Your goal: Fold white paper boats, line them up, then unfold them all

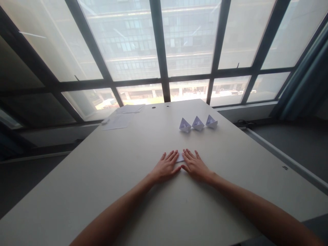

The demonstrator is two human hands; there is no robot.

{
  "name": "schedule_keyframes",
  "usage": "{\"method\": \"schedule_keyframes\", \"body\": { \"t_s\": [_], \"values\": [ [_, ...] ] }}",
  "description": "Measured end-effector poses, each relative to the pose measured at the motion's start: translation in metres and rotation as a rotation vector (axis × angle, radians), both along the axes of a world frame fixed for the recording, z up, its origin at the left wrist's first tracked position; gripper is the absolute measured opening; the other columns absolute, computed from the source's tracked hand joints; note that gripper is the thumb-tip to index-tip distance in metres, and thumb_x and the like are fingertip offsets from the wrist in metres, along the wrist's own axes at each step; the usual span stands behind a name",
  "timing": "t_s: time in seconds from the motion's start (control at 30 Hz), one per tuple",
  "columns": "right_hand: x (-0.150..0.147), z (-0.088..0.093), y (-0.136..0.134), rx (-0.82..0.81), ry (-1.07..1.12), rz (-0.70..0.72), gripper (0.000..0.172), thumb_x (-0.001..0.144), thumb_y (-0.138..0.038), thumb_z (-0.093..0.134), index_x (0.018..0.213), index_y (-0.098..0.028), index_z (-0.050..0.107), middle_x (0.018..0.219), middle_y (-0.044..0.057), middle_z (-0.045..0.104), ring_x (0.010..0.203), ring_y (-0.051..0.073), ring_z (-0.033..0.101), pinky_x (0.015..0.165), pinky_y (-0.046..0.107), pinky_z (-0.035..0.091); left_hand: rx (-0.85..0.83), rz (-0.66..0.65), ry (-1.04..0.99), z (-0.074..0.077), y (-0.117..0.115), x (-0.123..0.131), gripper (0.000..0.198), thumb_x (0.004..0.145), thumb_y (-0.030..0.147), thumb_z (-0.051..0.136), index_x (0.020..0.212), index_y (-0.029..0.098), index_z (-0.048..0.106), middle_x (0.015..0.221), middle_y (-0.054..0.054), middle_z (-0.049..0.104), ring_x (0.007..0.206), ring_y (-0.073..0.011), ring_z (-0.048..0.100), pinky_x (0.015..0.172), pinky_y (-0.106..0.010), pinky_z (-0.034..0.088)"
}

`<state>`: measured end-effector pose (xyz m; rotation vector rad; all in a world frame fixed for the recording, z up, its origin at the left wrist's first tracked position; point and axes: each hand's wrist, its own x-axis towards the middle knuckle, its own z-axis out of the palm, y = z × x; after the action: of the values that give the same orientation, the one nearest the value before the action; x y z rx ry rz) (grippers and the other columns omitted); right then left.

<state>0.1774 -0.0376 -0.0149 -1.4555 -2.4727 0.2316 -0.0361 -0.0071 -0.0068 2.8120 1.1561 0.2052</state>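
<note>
A small folded piece of white paper (180,158) lies flat on the white table (123,164). My left hand (166,166) rests palm down on its left side, fingers stretched out. From the other side my right hand (196,166) lies flat across its right part, fingers also extended. The two thumbs nearly meet just below the paper. Most of the sheet is hidden under the fingers; only its middle shows. Beyond my hands stand three folded paper boats, a left one (185,125), a middle one (197,123) and a right one (211,121), in a slanting row.
Several loose white sheets (119,121) lie at the table's far left, with a small white object (105,121) beside them. A dark round spot (153,107) is near the far edge. Large windows (189,37) rise behind, and a blue curtain (304,71) hangs at right.
</note>
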Motion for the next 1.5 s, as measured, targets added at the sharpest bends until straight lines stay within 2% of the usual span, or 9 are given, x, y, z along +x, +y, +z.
{"method": "schedule_keyframes", "body": {
  "t_s": [0.23, 0.57, 0.73, 0.8, 0.97, 1.1, 1.23, 1.4, 1.5],
  "values": [
    [-0.014, -0.001, -0.009, -0.024, 0.0, 0.062, 0.078, 0.096, -0.062, 0.016, 0.152, -0.009, 0.02, 0.157, 0.015, 0.018, 0.147, 0.024, 0.012, 0.118, 0.047, 0.006, -0.011, 0.014, 0.063, -0.002, 0.002, 0.0, 0.073, 0.095, 0.061, 0.027, 0.154, 0.019, 0.016, 0.159, -0.011, 0.013, 0.147, -0.0249, 0.011, 0.117, -0.046, 0.008],
    [0.002, -0.018, -0.002, -0.043, -0.044, -0.281, 0.09, 0.091, -0.07, 0.015, 0.151, -0.002, 0.023, 0.156, 0.021, 0.017, 0.147, 0.031, 0.007, 0.116, 0.053, 0.002, -0.006, 0.039, 0.022, -0.004, 0.001, 0.001, 0.072, 0.096, 0.06, 0.027, 0.153, 0.017, 0.018, 0.159, -0.013, 0.015, 0.147, -0.0251, 0.012, 0.117, -0.046, 0.009],
    [0.006, -0.018, 0.004, -0.014, 0.004, -0.432, 0.087, 0.095, -0.064, 0.015, 0.149, 0.004, 0.022, 0.156, 0.024, 0.014, 0.147, 0.032, 0.006, 0.117, 0.051, 0.006, -0.014, 0.041, 0.025, -0.005, 0.001, 0.0, 0.074, 0.095, 0.06, 0.027, 0.153, 0.015, 0.017, 0.159, -0.013, 0.014, 0.147, -0.0246, 0.011, 0.118, -0.045, 0.008],
    [0.004, -0.014, 0.004, 0.029, 0.035, -0.341, 0.081, 0.097, -0.059, 0.012, 0.15, 0.002, 0.019, 0.157, 0.021, 0.014, 0.147, 0.028, 0.006, 0.117, 0.048, 0.008, -0.012, 0.042, 0.019, -0.005, 0.001, 0.001, 0.074, 0.095, 0.06, 0.027, 0.153, 0.016, 0.017, 0.159, -0.013, 0.014, 0.147, -0.0245, 0.012, 0.118, -0.045, 0.008],
    [-0.007, -0.005, -0.002, -0.003, 0.001, 0.038, 0.075, 0.097, -0.059, 0.011, 0.153, -0.009, 0.018, 0.158, 0.013, 0.018, 0.147, 0.022, 0.011, 0.119, 0.045, 0.007, -0.01, 0.032, 0.001, -0.002, -0.001, 0.002, 0.075, 0.095, 0.064, 0.025, 0.154, 0.019, 0.016, 0.159, -0.012, 0.015, 0.147, -0.0247, 0.012, 0.118, -0.046, 0.008],
    [-0.008, -0.005, -0.004, -0.031, -0.03, 0.01, 0.08, 0.095, -0.063, 0.011, 0.152, -0.008, 0.02, 0.157, 0.015, 0.017, 0.147, 0.024, 0.011, 0.118, 0.047, 0.007, -0.041, 0.049, 0.036, 0.002, -0.002, 0.002, 0.08, 0.093, 0.068, 0.022, 0.154, 0.016, 0.015, 0.159, -0.012, 0.012, 0.147, -0.0274, 0.01, 0.117, -0.05, 0.008],
    [-0.005, -0.005, -0.004, -0.03, -0.046, -0.017, 0.081, 0.095, -0.064, 0.01, 0.151, -0.007, 0.022, 0.157, 0.015, 0.017, 0.147, 0.025, 0.01, 0.118, 0.049, 0.007, -0.138, 0.145, 0.145, 0.01, -0.005, -0.007, 0.09, 0.089, 0.074, 0.018, 0.154, 0.011, 0.01, 0.159, -0.015, 0.006, 0.147, -0.0316, 0.005, 0.115, -0.059, 0.007],
    [-0.004, -0.006, -0.004, -0.024, -0.055, -0.027, 0.08, 0.096, -0.062, 0.012, 0.151, -0.006, 0.022, 0.157, 0.016, 0.017, 0.147, 0.026, 0.01, 0.118, 0.05, 0.008, -0.207, 0.287, 0.226, 0.018, -0.008, -0.019, 0.101, 0.086, 0.078, 0.018, 0.152, 0.002, 0.011, 0.157, -0.02, 0.0, 0.146, -0.0344, -0.002, 0.114, -0.06, 0.004],
    [-0.005, -0.007, -0.004, -0.02, -0.054, -0.04, 0.08, 0.096, -0.062, 0.014, 0.151, -0.005, 0.022, 0.157, 0.016, 0.017, 0.147, 0.026, 0.01, 0.117, 0.05, 0.008, -0.24, 0.367, 0.159, 0.017, -0.003, -0.015, 0.1, 0.087, 0.076, 0.019, 0.151, -0.001, 0.014, 0.156, -0.024, 0.004, 0.146, -0.0362, 0.002, 0.114, -0.059, 0.01]
  ]
}}
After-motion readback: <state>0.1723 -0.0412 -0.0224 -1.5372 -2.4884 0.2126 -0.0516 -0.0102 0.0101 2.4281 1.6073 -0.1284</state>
